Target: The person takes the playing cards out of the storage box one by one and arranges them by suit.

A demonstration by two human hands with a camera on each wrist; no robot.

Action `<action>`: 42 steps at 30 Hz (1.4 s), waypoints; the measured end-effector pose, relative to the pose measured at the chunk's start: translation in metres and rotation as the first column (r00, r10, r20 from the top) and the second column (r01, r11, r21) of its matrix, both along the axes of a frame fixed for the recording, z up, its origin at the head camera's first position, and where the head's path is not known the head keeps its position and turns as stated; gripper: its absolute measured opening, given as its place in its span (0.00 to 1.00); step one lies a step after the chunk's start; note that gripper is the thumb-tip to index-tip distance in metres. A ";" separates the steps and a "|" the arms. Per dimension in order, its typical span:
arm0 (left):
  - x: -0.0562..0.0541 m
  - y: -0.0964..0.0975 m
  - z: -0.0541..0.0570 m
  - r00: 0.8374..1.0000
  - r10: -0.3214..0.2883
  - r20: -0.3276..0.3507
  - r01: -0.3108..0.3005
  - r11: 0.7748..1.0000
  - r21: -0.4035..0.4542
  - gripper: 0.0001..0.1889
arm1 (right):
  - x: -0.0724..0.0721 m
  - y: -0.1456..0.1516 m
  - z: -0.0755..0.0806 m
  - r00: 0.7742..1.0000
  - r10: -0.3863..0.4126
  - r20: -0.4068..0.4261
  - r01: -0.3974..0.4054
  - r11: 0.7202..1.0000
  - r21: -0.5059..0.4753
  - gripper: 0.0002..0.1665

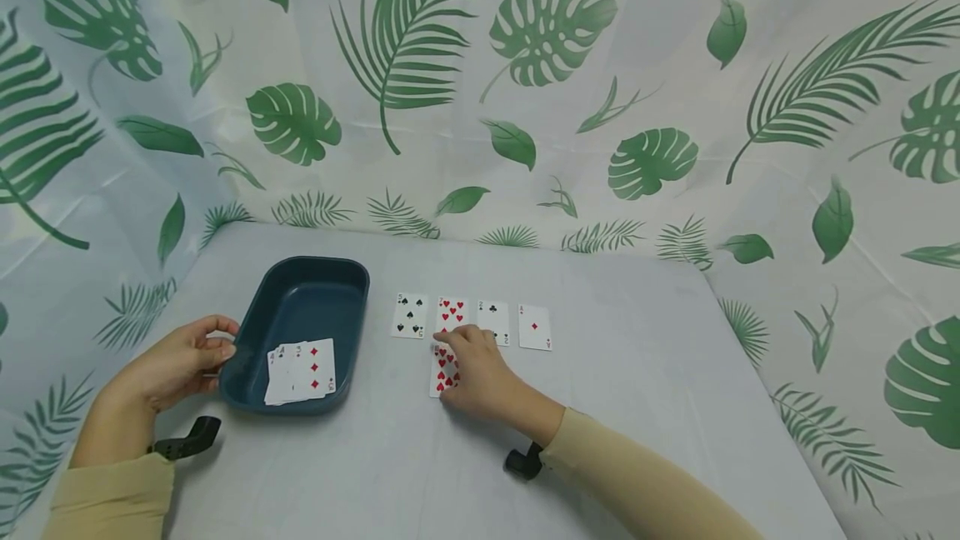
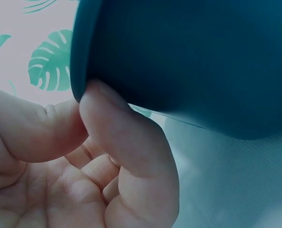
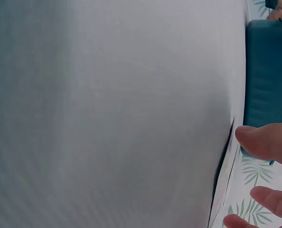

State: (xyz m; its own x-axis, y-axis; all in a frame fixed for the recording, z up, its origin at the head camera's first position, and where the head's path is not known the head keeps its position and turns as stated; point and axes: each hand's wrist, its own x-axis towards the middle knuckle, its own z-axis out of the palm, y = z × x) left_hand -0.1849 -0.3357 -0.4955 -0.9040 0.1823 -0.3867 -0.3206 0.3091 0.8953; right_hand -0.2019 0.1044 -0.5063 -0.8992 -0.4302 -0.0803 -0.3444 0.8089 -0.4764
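My left hand (image 1: 183,363) pinches the left rim of a dark blue tray (image 1: 358,332) between thumb and finger; the left wrist view shows the tray wall (image 2: 86,42) at the fingertips. Inside the tray lies a small overlapping pile of playing cards (image 1: 300,372), a three of diamonds on top. My right hand (image 1: 480,373) holds a hearts card (image 1: 442,369) by its ends, thumb at the lower edge and a finger at the upper. In the right wrist view the thumb (image 3: 262,140) meets the card's edge (image 3: 222,183), and a dark gap shows under the card.
Just beyond the right hand is a row of face-up cards: a five of spades (image 1: 409,315), a hearts card (image 1: 453,312), a two of clubs (image 1: 492,322) and an ace of diamonds (image 1: 535,328). White cloth covers the table (image 1: 637,373). A leaf-patterned curtain (image 1: 450,165) stands behind.
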 end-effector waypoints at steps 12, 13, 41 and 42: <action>0.000 -0.002 0.000 1.000 0.007 0.009 -0.007 1.000 -0.010 0.12 | -0.005 -0.004 0.006 0.999 -0.011 -0.049 0.011 1.000 -0.009 0.52; 0.000 -0.002 0.000 1.000 0.007 0.010 -0.007 1.000 -0.010 0.12 | -0.006 -0.005 0.006 0.999 -0.011 -0.051 0.011 1.000 -0.006 0.52; -0.002 -0.002 -0.001 1.000 0.002 0.013 -0.002 1.000 -0.012 0.14 | 0.009 -0.102 0.048 0.974 0.176 -0.142 -0.180 0.984 -0.009 0.52; -0.001 -0.001 -0.001 1.000 0.003 0.013 -0.002 1.000 -0.014 0.14 | 0.010 -0.106 0.050 0.972 0.185 -0.146 -0.188 0.982 -0.010 0.52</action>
State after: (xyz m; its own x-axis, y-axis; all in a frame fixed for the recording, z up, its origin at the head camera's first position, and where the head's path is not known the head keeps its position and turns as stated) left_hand -0.1861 -0.3372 -0.4967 -0.8992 0.1745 -0.4012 -0.3333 0.3208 0.8866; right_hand -0.1924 -0.0013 -0.4567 -0.8043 -0.5916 0.0563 -0.5544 0.7129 -0.4294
